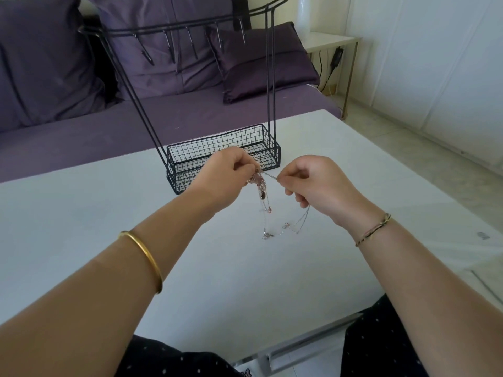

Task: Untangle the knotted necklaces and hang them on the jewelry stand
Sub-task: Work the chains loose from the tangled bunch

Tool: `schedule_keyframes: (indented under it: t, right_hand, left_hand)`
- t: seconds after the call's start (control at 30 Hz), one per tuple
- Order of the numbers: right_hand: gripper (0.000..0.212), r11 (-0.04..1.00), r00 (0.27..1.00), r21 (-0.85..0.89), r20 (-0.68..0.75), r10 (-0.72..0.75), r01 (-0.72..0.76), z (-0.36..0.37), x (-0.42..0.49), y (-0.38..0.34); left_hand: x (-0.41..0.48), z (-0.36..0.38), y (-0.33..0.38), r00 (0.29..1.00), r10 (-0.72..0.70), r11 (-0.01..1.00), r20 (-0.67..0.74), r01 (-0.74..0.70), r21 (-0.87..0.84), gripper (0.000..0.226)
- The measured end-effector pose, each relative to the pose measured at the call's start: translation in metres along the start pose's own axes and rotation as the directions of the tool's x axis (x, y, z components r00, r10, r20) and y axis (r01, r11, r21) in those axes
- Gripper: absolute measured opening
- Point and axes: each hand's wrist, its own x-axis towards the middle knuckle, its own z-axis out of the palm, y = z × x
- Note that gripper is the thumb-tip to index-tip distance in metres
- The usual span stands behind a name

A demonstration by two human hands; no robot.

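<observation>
White table (103, 219) carries black wire jewelry stand (187, 172), upright near far edge; small grey mark (483, 235) toward right edge.

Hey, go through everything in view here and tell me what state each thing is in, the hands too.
necklaces, knotted in a clump, held up, loose ends dangling over the table
left hand, pinching the clump
right hand, pinching a chain drawn out of the clump
jewelry stand, upright on the table, basket empty, no necklace clearly on its hooks
</observation>
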Motion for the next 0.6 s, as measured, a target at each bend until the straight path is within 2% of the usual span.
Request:
schedule_keyframes:
  t: [0.33, 0.5, 0.6]
  right_hand:
    - [0.017, 0.999, 0.996, -0.046, -0.088, -0.030, 0.027, -0.0016, 0.0004, 0.0037]
    - [0.013, 0.999, 0.993, 0.038, -0.119, -0.008, 0.012, -0.0022, 0.0009, 0.0033]
    - [0.013, 0.999, 0.992, 0.042, -0.127, -0.011, 0.016, -0.0023, 0.0021, 0.0044]
  left_hand:
    - [0.0036, -0.0002, 0.0004, 0.974, -0.191, 0.974, 0.121, 0.203, -0.100, 0.027]
    - [0.0055, -0.0003, -0.0003, 0.959, -0.236, 0.949, 0.154, 0.262, -0.173, 0.015]
    - [0.0057, 0.0001, -0.0008, 0.964, -0.224, 0.963, 0.142, 0.241, -0.117, 0.010]
